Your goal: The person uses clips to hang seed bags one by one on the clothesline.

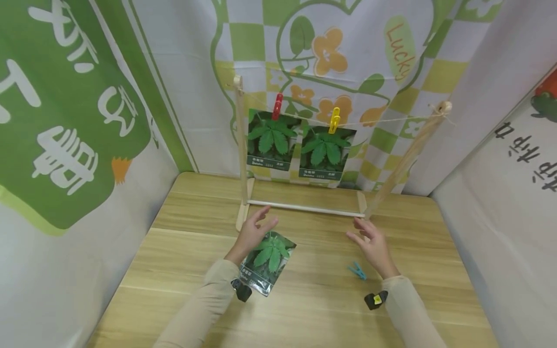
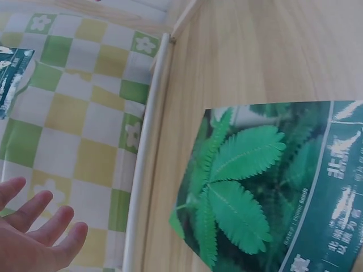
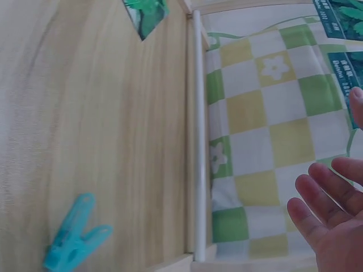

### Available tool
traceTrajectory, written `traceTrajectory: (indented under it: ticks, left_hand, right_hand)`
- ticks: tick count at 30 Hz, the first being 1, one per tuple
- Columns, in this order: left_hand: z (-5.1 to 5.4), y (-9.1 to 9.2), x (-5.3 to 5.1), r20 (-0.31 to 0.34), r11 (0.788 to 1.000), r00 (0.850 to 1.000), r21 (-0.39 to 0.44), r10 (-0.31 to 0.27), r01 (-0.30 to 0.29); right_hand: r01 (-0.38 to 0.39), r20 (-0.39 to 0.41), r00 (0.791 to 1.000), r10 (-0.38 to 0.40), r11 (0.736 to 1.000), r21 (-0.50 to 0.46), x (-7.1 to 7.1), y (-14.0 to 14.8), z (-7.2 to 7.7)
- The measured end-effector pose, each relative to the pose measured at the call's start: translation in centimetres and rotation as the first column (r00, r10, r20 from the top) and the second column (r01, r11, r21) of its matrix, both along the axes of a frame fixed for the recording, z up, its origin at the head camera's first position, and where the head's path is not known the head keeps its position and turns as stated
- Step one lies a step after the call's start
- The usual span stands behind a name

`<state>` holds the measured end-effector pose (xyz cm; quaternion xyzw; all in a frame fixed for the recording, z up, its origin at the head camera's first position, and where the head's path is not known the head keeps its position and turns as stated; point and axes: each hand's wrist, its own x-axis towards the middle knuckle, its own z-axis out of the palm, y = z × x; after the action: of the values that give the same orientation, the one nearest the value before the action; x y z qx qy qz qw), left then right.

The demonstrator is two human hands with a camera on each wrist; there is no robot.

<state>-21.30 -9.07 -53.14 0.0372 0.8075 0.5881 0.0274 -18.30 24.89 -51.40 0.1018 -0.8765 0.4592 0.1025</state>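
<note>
A glossy seed packet with a green leaf picture (image 1: 271, 261) lies on the table, tilted. My left hand (image 1: 252, 233) hovers by its upper left edge, fingers spread and holding nothing; the left wrist view shows the packet (image 2: 244, 192) apart from the fingers. My right hand (image 1: 373, 245) is in the air with loosely bent fingers, empty. Below it lies a blue clothespin (image 1: 358, 270), also seen in the right wrist view. Two similar packets hang from a string, the left packet (image 1: 272, 142) by a red clothespin (image 1: 277, 106), the right packet (image 1: 326, 153) by a yellow clothespin (image 1: 334, 121).
A wooden frame holds the string between its left post (image 1: 241, 145) and right post (image 1: 404, 159). A white rod (image 1: 304, 209) joins its feet. Behind it hangs a checkered cloth (image 1: 248, 46). Printed cloths flank the wooden table (image 1: 313, 309).
</note>
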Motion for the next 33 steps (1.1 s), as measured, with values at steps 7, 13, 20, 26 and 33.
traceTrajectory:
  ticks: [7, 13, 20, 26, 33]
  left_hand:
    - [-0.5, 0.0, 0.2, 0.032, 1.000, 0.999, -0.020, 0.020, -0.020]
    - [-1.2, -0.1, 0.3, 0.032, 0.997, 0.999, -0.072, 0.016, -0.014]
    - [-2.3, -0.2, 0.5, 0.032, 0.992, 0.999, -0.127, 0.017, -0.013]
    - [-3.3, -0.2, 1.0, 0.063, 0.986, 0.998, -0.168, 0.030, -0.019]
    - [-3.8, -0.2, 1.5, 0.107, 0.966, 0.994, -0.260, 0.034, -0.005]
  right_hand:
    - [0.001, 0.079, 0.997, -0.003, 1.000, 0.019, 0.5, 0.3, -0.8]
    - [0.000, 0.113, 0.994, -0.003, 1.000, 0.026, 0.8, 0.3, -1.5]
    - [-0.004, 0.183, 0.983, -0.001, 1.000, 0.026, 1.1, 0.4, -2.5]
    - [0.006, 0.219, 0.975, -0.020, 0.998, 0.062, 1.3, 0.8, -4.1]
    - [-0.017, 0.274, 0.962, -0.015, 0.994, 0.111, 1.9, 0.9, -4.5]
